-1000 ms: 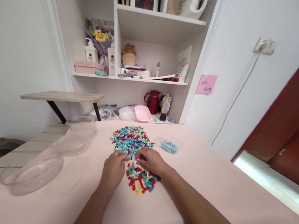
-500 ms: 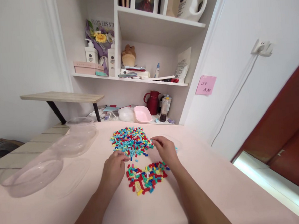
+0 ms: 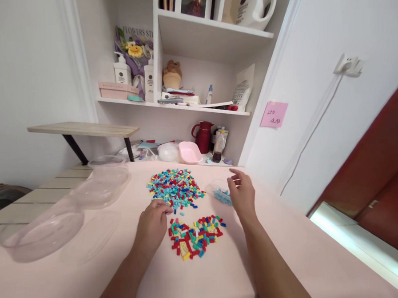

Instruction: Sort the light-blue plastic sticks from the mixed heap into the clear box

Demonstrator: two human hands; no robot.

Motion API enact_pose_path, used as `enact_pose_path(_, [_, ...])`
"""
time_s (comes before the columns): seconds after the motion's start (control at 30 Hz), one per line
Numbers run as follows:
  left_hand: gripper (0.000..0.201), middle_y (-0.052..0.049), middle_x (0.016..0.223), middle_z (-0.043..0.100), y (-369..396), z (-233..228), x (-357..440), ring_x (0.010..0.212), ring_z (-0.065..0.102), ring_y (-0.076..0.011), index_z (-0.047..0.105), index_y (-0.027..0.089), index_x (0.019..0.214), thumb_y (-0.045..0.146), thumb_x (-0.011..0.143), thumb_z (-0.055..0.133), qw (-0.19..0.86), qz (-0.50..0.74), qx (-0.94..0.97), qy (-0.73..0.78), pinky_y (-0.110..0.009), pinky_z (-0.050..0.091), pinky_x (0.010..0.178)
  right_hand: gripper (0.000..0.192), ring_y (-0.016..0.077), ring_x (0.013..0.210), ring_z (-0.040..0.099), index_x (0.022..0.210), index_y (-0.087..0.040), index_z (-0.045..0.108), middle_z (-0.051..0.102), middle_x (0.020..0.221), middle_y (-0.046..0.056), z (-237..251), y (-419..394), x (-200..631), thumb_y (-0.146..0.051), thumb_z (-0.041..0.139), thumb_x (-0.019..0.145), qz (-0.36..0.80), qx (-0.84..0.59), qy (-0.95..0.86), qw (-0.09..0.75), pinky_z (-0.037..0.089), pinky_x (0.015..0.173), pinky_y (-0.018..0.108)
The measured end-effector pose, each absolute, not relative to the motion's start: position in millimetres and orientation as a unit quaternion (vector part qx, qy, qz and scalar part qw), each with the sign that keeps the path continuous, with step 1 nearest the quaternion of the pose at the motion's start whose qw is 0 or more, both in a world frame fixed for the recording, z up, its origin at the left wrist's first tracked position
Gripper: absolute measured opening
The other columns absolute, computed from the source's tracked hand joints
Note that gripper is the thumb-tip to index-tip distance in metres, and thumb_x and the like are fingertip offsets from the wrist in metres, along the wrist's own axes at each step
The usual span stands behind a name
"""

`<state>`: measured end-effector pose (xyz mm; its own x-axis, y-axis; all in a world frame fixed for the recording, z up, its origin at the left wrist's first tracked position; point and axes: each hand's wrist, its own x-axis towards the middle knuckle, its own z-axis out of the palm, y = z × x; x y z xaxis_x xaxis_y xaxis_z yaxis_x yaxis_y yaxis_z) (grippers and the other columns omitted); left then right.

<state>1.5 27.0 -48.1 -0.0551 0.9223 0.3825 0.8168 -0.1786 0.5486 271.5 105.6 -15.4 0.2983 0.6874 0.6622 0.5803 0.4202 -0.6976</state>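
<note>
The pink desk (image 3: 301, 255) fills the lower frame, its back edge meeting the shelf unit (image 3: 203, 108) at upper centre and leaving a wide bare stretch at lower right where the right arm can swing. The see-through tubs (image 3: 43, 235) stand in a row at left, near the desk's left edge; set aside there, they seem placed to keep the middle for the bricks, though they limit leftward movement.

The far pile of bricks (image 3: 174, 188) sits at frame centre, probably so that either hand reaches it easily. The smaller near pile (image 3: 197, 237) lies below it, between the forearms, with a narrow strip of desk separating the two.

The left hand (image 3: 153, 220) rests just left of that strip, its fingers curled; I cannot tell whether they pinch anything. The right hand (image 3: 242, 193) is right of centre, over the right side of the see-through box (image 3: 212, 190), its fingers loosely parted with nothing visible between them. Light blue bricks (image 3: 222, 196) lie inside the box, perhaps grouped by colour. A few loose bricks (image 3: 182, 214) dot the strip between the piles.
</note>
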Motion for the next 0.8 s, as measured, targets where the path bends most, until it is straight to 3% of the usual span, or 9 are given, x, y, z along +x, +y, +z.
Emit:
enact_pose_path(0.13, [0.042,-0.001,0.110,0.064,26.9,-47.7,1.3,0.099,0.064,-0.0131,0.073,0.025,0.082,0.007,0.082,0.035,0.078,0.353,0.685,0.632,-0.029,0.048,0.093,0.024,0.0175,0.074,0.061,0.092,-0.022,0.070,0.069,0.085,0.003,-24.3,98.6,240.8,-0.031,0.049,0.086,0.148,-0.459,-0.726,0.491,0.048,0.071,0.030])
enact_pose_path(0.33, [0.040,-0.001,0.107,0.065,27.2,-46.7,1.5,0.097,0.063,-0.0130,0.073,0.025,0.083,0.006,0.081,0.037,0.075,0.359,0.690,0.624,-0.027,0.048,0.090,0.022,0.0170,0.092,0.065,0.093,-0.028,0.073,0.073,0.097,-0.001,-30.5,78.1,201.2,-0.019,0.054,0.085,0.211,-0.342,-0.866,0.297,0.046,0.085,0.028])
enact_pose_path(0.57, [0.040,-0.002,0.104,0.067,26.6,-45.7,2.4,0.096,0.064,-0.0133,0.073,0.024,0.084,0.006,0.082,0.038,0.087,0.364,0.688,0.622,-0.027,0.048,0.089,0.027,0.0177,0.093,0.064,0.101,-0.030,0.072,0.072,0.100,0.000,-36.9,79.0,198.3,-0.017,0.057,0.083,0.197,-0.368,-0.870,0.261,0.046,0.084,0.029])
enact_pose_path(0.8, [0.041,-0.002,0.103,0.067,25.4,-44.4,2.3,0.095,0.064,-0.0137,0.073,0.023,0.085,0.005,0.082,0.037,0.091,0.351,0.693,0.623,-0.028,0.048,0.089,0.023,0.0152,0.083,0.062,0.092,-0.027,0.071,0.071,0.090,-0.001,-37.1,80.1,196.8,-0.013,0.058,0.079,0.195,-0.372,-0.873,0.249,0.044,0.076,0.025])
